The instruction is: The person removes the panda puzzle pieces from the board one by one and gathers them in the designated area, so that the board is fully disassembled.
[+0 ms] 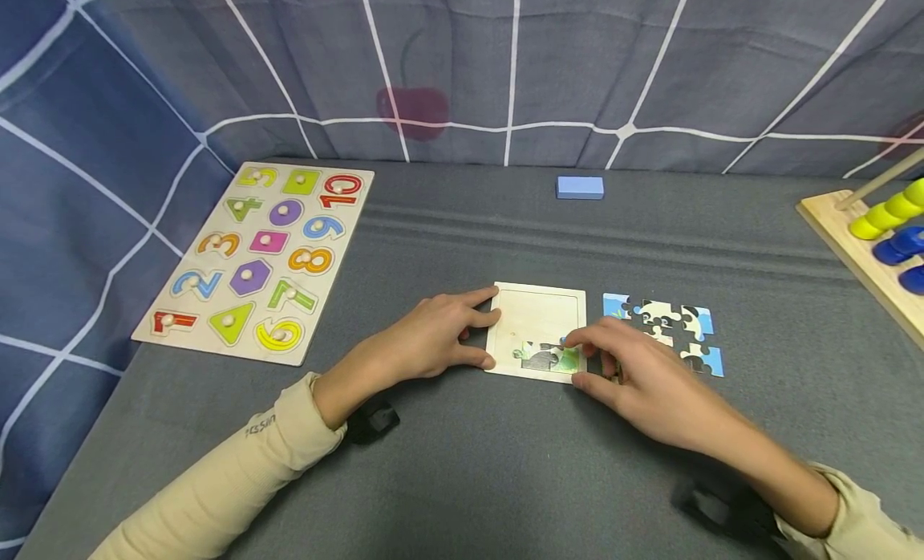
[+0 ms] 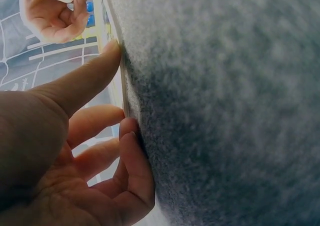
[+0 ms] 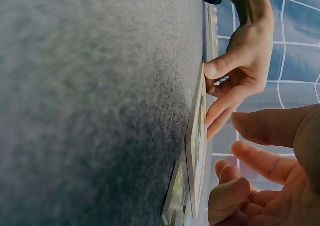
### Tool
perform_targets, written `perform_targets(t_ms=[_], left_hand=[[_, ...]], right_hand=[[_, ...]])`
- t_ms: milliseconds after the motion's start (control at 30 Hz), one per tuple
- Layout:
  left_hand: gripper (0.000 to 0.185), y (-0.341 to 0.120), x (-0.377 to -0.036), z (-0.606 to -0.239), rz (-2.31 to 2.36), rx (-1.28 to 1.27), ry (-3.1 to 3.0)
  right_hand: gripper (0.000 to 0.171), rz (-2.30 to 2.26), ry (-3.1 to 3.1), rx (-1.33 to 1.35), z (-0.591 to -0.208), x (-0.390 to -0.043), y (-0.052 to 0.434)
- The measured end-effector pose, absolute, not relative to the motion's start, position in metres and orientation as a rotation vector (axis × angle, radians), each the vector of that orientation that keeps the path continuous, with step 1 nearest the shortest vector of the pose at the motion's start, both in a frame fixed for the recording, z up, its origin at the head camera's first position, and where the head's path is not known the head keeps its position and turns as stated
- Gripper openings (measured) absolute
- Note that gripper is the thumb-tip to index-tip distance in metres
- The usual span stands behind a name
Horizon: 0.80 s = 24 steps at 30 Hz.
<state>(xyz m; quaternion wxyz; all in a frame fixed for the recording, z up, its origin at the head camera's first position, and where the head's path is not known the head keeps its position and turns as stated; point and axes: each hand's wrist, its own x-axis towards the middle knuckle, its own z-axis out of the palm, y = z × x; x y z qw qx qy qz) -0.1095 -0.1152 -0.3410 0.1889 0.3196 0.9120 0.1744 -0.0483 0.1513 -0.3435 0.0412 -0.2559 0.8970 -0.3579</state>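
A small wooden puzzle tray (image 1: 537, 307) lies flat on the grey cloth, with a few joined green and grey pieces (image 1: 545, 357) in its lower right corner. My left hand (image 1: 485, 327) braces the tray's left edge, index finger at the top corner and thumb low on the same edge; the left wrist view shows both touching the thin edge (image 2: 123, 93). My right hand (image 1: 577, 361) rests its fingertips on the placed pieces, thumb off the tray's lower right corner. In the right wrist view its fingers (image 3: 225, 196) curl toward the tray (image 3: 197, 136).
Loose panda puzzle pieces (image 1: 671, 327) lie just right of the tray. A number peg board (image 1: 260, 255) sits at the left, a blue block (image 1: 580, 188) at the back, and a wooden bead frame (image 1: 873, 239) at the right edge. A chequered cloth hangs behind.
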Motion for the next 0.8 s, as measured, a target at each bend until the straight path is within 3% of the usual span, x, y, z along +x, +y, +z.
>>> perform_targets(t_ms=[800], left_hand=[[0.063,-0.116,-0.109,-0.340,0.495,0.905,2.563]], right_hand=[[0.031,-0.817,2.780,-0.766,-0.346,-0.061,0.126]])
